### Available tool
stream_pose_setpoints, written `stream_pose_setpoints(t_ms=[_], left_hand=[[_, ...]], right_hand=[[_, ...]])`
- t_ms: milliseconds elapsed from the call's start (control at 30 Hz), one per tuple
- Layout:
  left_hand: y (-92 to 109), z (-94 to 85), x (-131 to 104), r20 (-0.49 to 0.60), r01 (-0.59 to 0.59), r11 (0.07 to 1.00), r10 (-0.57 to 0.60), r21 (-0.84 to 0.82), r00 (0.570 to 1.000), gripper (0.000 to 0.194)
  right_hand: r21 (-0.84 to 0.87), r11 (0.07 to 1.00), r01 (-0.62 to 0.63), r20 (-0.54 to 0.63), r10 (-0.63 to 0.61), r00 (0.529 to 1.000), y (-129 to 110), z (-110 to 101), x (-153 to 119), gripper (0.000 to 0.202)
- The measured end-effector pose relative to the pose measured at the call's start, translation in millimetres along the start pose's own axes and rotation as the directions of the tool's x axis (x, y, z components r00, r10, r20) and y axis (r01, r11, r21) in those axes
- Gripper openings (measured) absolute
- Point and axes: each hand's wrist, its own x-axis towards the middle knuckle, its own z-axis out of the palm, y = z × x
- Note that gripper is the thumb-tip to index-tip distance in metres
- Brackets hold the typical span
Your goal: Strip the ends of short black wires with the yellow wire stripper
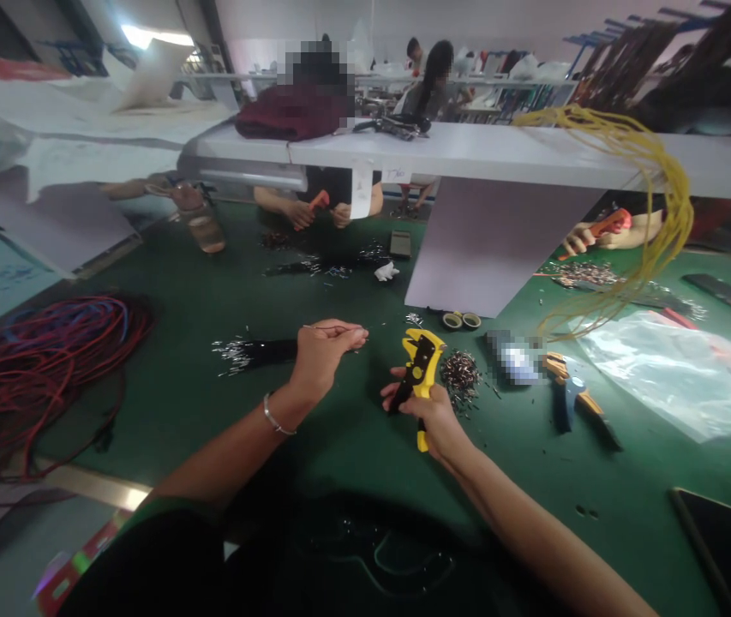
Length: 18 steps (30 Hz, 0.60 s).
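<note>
My left hand [326,350] is closed in a pinch over the table. A thin dark wire [314,326] shows at its fingers; its far end is too small to make out. My right hand [428,413] grips a yellow and black wire stripper [424,368], its jaws pointing up and away from me. The stripper is apart from the left hand. Behind the left wrist lies a bundle of black wires [262,351] with bright bare ends. Just right of the stripper is a heap of small dark and coppery pieces [461,377].
Red and blue cable coils [37,368] lie at left. On the right are a blue and orange wire stripper [577,398], a plastic bag [680,368] and a phone [725,548]. A raised shelf [468,154] crosses the back, yellow wires [667,197] hanging from it. Co-workers' hands [304,212] hold red tools.
</note>
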Motion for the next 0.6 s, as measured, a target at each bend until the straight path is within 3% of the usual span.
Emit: stream_pose_setpoints(t_ms=[133,367,600], left_hand=[[-1,2.7,-4,0.011,-0.004,0.999,0.004,-0.033,1.000,0.011],[-1,7.1,-18,0.077,-0.083,0.995,0.079,0.050,0.994,0.010],[10,13.1,-28,0.092,-0.057,0.991,0.046,0.123,0.995,0.009]], right_hand=[[-0.014,0.999,0.032,0.026,-0.032,0.999,-6,0,-2,0.046],[-0.047,0.998,0.045,0.095,-0.041,0.995,-11,2,-7,0.047],[-0.037,0.998,0.045,0.138,-0.039,0.990,-6,0,-7,0.049]])
